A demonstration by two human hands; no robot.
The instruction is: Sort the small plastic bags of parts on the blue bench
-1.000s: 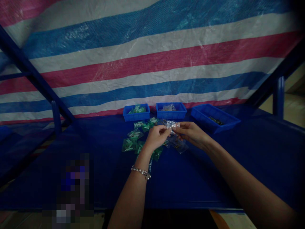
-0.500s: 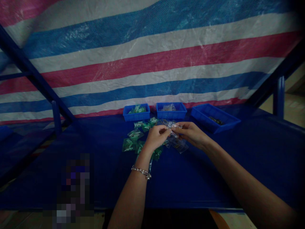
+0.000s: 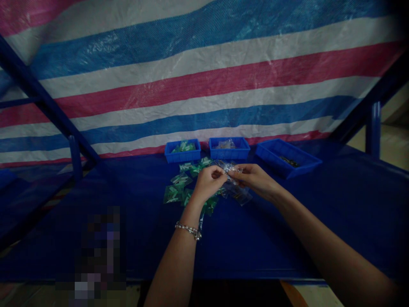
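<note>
My left hand (image 3: 209, 181) and my right hand (image 3: 252, 177) meet above the middle of the table, thumbs and fingers pinched on a small clear plastic bag (image 3: 228, 167). What the bag holds is too small and dim to make out. Below and around my hands lie more clear bags (image 3: 241, 195) with small dark pieces inside. To the left, several green-tinted bags (image 3: 173, 193) with pale pieces are spread on the table, some partly hidden by my left hand and wrist.
At the back of the blue table (image 3: 134, 221) stand a blue bin (image 3: 182, 157) of green bags, another blue bin (image 3: 229, 154) of clear bags, and a larger blue bin (image 3: 289, 168) with small dark metallic pieces. Blue frame posts (image 3: 75, 157) and a striped sheet (image 3: 191, 89) rise behind.
Both hands stay pinched on the clear bag over the same spot. Only their fingers and the bag have shifted slightly.
</note>
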